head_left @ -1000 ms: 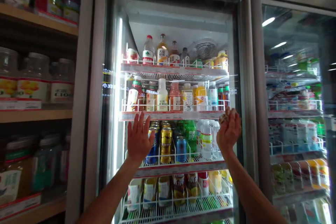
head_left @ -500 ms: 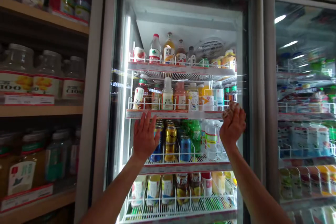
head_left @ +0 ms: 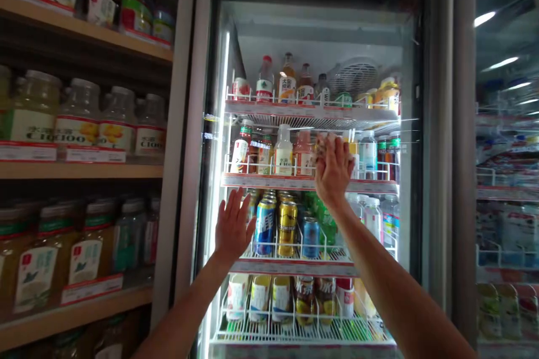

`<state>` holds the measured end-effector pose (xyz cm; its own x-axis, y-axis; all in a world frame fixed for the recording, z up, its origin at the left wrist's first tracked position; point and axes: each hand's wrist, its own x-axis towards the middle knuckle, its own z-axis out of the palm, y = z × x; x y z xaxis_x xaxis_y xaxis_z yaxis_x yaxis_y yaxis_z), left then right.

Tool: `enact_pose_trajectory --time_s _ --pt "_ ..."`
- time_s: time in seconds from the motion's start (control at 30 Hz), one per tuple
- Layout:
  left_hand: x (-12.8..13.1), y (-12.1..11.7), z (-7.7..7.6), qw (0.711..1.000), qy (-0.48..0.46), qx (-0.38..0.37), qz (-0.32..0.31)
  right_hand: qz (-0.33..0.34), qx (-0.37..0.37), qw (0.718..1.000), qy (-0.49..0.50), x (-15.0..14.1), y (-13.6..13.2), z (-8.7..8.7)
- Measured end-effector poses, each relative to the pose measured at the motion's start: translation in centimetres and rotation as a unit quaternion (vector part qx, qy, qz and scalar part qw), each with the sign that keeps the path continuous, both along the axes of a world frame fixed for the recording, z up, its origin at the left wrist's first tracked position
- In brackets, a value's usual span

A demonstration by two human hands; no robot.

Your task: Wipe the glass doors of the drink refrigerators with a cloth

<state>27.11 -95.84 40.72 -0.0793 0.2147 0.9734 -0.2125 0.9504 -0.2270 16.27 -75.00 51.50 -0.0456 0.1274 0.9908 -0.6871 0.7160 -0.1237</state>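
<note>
The glass door stands before me, wooden shelving to its left. My left hand, spread wide, is raised at the door's left half; my right hand holds a brown-and-white cloth against the door's middle.

Just right of centre, the right hand has a crumpled cloth in its grip, in front of the second row of bottles behind a glass door. Lower and left of centre, the left hand faces the door with fingers extended; whether it touches the glass cannot be told. Between the forearms, a gold can stands near a shorter blue can. A light strip runs down the cooler's left side. Wooden shelves with capped bottles fill the frame's left; a second glass door stands at the right edge.
</note>
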Motion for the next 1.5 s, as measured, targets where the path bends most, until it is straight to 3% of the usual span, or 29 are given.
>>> enact_pose_trajectory --time_s 0.07,0.2,0.27,0.33,0.47,0.53,0.6,0.73,0.8,0.87,0.97,1.0,1.03,1.07,1.13,1.23,1.27,1.3,1.37,1.43,1.5 --pt "0.4 -0.4 -1.0 1.0 -0.003 -0.004 0.002 0.011 0.083 0.996 0.023 1.0 -1.5 -1.2" --pt "2.1 -1.5 -3.6 0.999 -0.043 -0.011 0.028 0.052 0.298 0.948 0.097 3.6 -4.0 -8.2" --pt "3.1 -2.3 -4.9 0.997 -0.069 -0.015 0.043 0.064 0.346 0.928 0.122 4.0 -4.5 -8.9" --pt "4.1 -3.0 -5.7 0.995 -0.086 -0.016 0.052 0.067 0.321 0.937 0.124 3.9 -5.2 -6.0" --pt "5.6 -3.8 -6.3 0.995 -0.094 -0.009 0.038 0.065 0.179 0.978 0.089 4.3 -8.1 3.8" --pt "6.3 -4.0 -6.8 0.995 -0.09 0.002 0.029 0.07 0.187 0.975 0.096 5.4 -9.7 5.2" --pt "7.3 -4.3 -7.6 0.996 -0.081 0.017 0.032 0.079 0.248 0.958 0.119 6.8 -11.2 2.7" --pt "9.4 -5.0 -9.2 0.995 -0.063 0.05 0.054 0.117 0.4 0.891 0.182 8.4 -12.5 -7.3" --pt "10.3 -5.1 -9.4 0.994 -0.062 0.063 0.062 0.13 0.449 0.854 0.229 8.2 -12.6 -9.1" --pt "10.8 -4.9 -9.1 0.993 -0.067 0.075 0.062 0.126 0.433 0.858 0.248 7.8 -12.8 -6.8" --pt "10.8 -4.2 -8.3 0.992 -0.075 0.089 0.05 0.11 0.283 0.935 0.183 7.3 -13.4 0.4" --pt "10.7 -3.9 -8.2 0.992 -0.076 0.094 0.047 0.111 0.25 0.946 0.171 7.3 -13.6 2.1" --pt "10.6 -3.7 -8.0 0.991 -0.077 0.097 0.043 0.112 0.229 0.953 0.163 7.4 -13.8 3.0" --pt "10.6 -3.4 -8.0 0.991 -0.078 0.098 0.039 0.114 0.231 0.952 0.164 7.7 -13.9 2.8" --pt "10.6 -3.1 -8.0 0.992 -0.078 0.095 0.036 0.116 0.285 0.935 0.179 8.3 -13.7 -0.7" --pt "10.9 -2.9 -8.0 0.993 -0.064 0.088 0.035 0.128 0.407 0.874 0.231 8.4 -12.5 -8.7" --pt "11.0 -2.9 -7.8 0.994 -0.058 0.086 0.034 0.132 0.44 0.853 0.248 8.1 -11.9 -10.3" --pt "10.9 -2.9 -7.5 0.995 -0.052 0.085 0.032 0.13 0.457 0.842 0.255 7.6 -11.1 -10.9" --pt "10.4 -2.6 -6.8 0.995 -0.048 0.078 0.026 0.107 0.429 0.866 0.231 6.2 -9.4 -8.8" --pt "9.5 -1.9 -5.8 0.996 -0.05 0.07 0.017 0.072 0.322 0.927 0.179 4.6 -7.2 -4.0" --pt "8.4 -0.9 -5.0 0.997 -0.051 0.059 0.006 0.05 0.212 0.966 0.141 3.1 -5.1 0.3"
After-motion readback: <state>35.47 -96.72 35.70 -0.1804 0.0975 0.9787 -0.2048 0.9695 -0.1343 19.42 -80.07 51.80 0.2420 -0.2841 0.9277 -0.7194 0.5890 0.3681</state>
